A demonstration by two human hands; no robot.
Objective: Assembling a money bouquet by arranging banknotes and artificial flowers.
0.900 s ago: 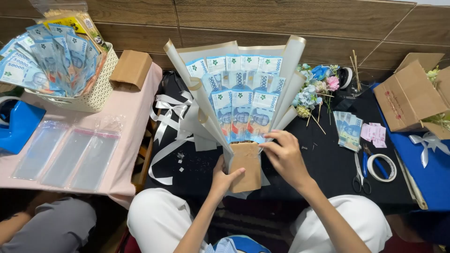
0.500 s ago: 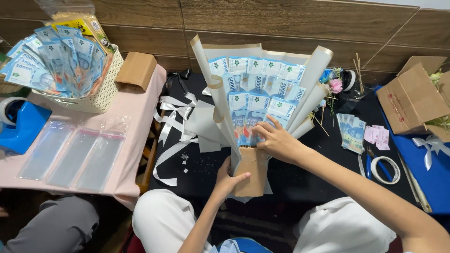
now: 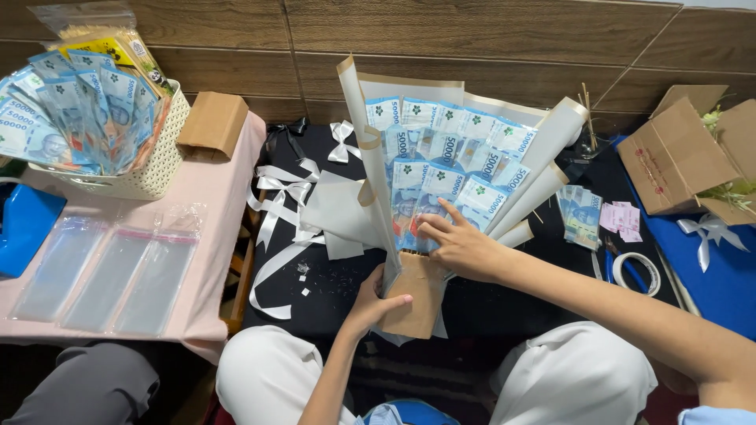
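A bouquet of blue banknotes (image 3: 453,161) wrapped in cream paper (image 3: 543,145) stands tilted over a black table (image 3: 331,291). My left hand (image 3: 378,303) grips its brown paper base (image 3: 416,303) from the left. My right hand (image 3: 457,244) lies flat on the lower banknotes, fingers spread and pointing left. The left edge of the cream paper (image 3: 370,157) stands up as a tall fold beside the notes.
White ribbons (image 3: 279,205) lie left of the bouquet. A white basket (image 3: 153,169) with more banknotes, a brown box (image 3: 213,122) and clear sleeves (image 3: 110,267) sit on a pink table. Right: loose banknotes (image 3: 581,214), tape roll (image 3: 636,271), open cardboard box (image 3: 681,153).
The bouquet has swung up and to the right. My right hand slid from the base up onto the lower banknotes. My left hand still holds the brown base.
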